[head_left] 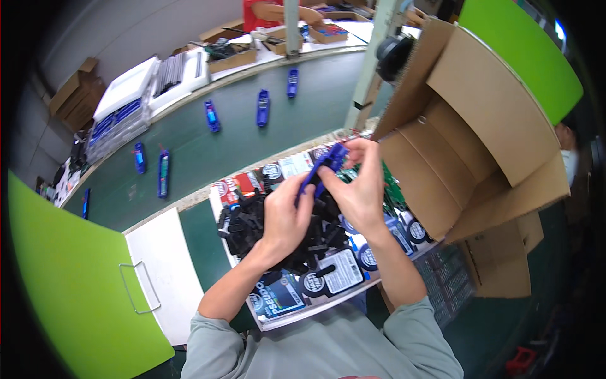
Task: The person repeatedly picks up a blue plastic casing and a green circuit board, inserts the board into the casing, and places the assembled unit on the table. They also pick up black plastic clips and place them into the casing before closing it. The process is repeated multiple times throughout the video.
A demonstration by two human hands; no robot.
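Observation:
Between both hands is a blue plastic housing [332,159], long and hollow, tilted up to the right with a dark inside. My left hand [285,213] grips its lower end, fingers closed around it. My right hand [361,192] holds the upper part, its thumb pressed into the hollow; whether a small part sits under the thumb is hidden. Beneath the hands lies a heap of small black plastic parts [243,224] on a board covered with printed cards [278,297]. Green circuit boards [392,189] lie to the right of my right hand, partly hidden by it.
A green conveyor belt [183,117] beyond the board carries several blue housings [262,108]. An open cardboard box [435,164] stands at the right, close to my right hand. White foam trays [180,72] and a person in red [259,16] are across the belt.

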